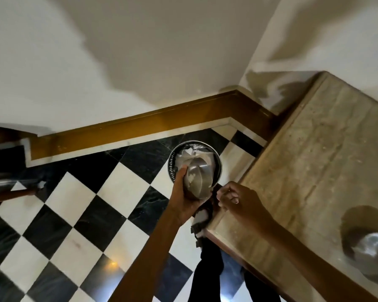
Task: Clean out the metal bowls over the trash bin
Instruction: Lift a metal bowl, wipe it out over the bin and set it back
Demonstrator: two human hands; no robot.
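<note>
Bowls are the subject; I log two. Landmark: the trash bin, a round metal bin with white crumpled paper inside, standing on the black-and-white checkered floor in the wall corner. Largest item, the stone-topped bench, runs just right of the bin. On its near end, well away from the bin, sits a second metal bowl, blurred. Directly over the bin's opening I see the first metal bowl, tilted, its outer side toward me, pale residue on it. My left hand grips this bowl from below. My right hand hangs just right of the bin at the bench corner, fingers curled loosely, holding nothing I can make out.
</note>
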